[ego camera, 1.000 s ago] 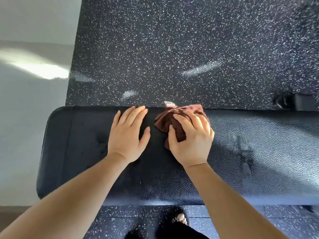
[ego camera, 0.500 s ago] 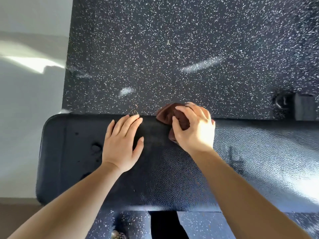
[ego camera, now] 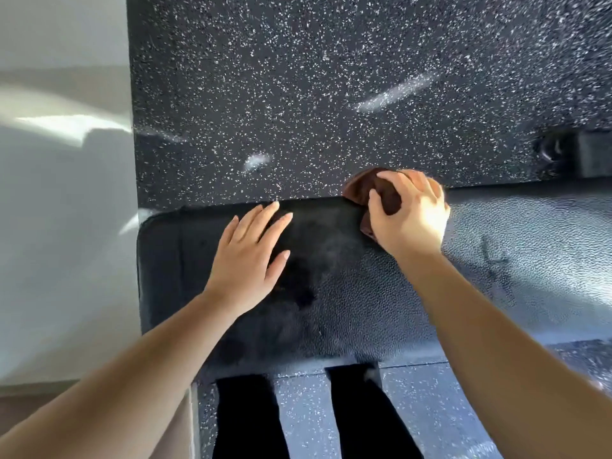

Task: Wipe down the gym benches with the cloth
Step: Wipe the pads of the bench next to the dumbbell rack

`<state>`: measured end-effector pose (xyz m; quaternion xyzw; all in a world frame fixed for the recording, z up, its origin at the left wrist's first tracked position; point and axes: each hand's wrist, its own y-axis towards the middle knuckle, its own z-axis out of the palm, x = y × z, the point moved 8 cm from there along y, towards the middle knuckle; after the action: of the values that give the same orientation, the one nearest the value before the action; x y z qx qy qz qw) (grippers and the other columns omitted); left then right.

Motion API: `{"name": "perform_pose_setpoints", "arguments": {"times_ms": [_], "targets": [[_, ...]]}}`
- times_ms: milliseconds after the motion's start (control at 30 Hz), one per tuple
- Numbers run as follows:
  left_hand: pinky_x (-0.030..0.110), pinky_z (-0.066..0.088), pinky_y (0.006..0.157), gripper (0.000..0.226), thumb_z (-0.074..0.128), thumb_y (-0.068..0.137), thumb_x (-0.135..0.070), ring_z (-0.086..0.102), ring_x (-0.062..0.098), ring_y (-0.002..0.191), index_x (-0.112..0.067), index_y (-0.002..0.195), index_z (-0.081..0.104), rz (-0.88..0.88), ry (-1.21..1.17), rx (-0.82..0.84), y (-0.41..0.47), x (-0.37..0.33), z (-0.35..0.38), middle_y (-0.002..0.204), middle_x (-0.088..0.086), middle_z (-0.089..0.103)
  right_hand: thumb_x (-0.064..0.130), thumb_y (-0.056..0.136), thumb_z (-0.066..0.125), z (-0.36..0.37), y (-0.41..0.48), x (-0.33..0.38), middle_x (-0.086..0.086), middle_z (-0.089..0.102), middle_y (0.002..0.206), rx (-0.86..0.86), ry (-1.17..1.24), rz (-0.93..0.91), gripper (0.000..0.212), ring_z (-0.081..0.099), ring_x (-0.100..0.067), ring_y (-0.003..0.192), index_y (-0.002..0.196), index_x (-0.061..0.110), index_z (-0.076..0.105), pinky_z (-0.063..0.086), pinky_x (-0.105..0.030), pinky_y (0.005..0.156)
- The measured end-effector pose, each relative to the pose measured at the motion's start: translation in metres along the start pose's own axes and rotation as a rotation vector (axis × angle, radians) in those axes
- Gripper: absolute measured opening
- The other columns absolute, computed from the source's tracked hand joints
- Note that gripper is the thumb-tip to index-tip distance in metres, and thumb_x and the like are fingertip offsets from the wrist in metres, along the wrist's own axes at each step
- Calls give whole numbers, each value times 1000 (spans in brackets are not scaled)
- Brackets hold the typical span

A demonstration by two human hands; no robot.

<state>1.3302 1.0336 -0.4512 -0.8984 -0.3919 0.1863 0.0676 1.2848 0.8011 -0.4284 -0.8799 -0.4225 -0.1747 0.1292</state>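
A black padded gym bench [ego camera: 364, 299] with a pebbled surface runs across the view from left to right. My right hand [ego camera: 409, 215] grips a bunched brown cloth [ego camera: 367, 188] at the bench's far edge, with the cloth bulging past that edge. My left hand [ego camera: 250, 255] lies flat on the pad to the left of the cloth, fingers spread, holding nothing. Sunlight brightens the right half of the pad.
Black rubber flooring with white speckles [ego camera: 298, 94] lies beyond and below the bench. A pale smooth floor [ego camera: 59, 193] borders it on the left. A dark bench foot [ego camera: 576, 154] sits at the far right. My legs in black trousers [ego camera: 248, 419] stand below the near edge.
My right hand has pushed the cloth away from me, from the middle of the pad to its far edge and a little right. My left hand stays flat on the pad.
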Motion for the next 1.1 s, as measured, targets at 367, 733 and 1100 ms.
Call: {"name": "perform_pose_setpoints", "arguments": {"times_ms": [367,733,1100], "targets": [[49,18,112,56,30,91,-38,19,21,142,-17,143,30,-166,-44,15,-68,72,1,155,1,21,42,83,57,84,-50,162,4,60,121,195,16,-244,32,49,-31,115,112,32,63,40,-46,86],[52,17,111,57,35,86,-30,19,21,141,-16,141,32,-205,-59,-84,-68,70,11,154,1,25,37,84,57,20,-43,51,-4,59,127,34,-11,-147,33,48,-32,119,112,23,65,46,-50,88],[47,10,112,59,36,83,-32,19,19,141,-19,140,32,-214,-35,-102,-67,72,14,154,-2,24,37,82,59,63,-43,131,3,60,122,97,0,-188,29,48,-30,120,108,28,67,44,-46,86]]}}
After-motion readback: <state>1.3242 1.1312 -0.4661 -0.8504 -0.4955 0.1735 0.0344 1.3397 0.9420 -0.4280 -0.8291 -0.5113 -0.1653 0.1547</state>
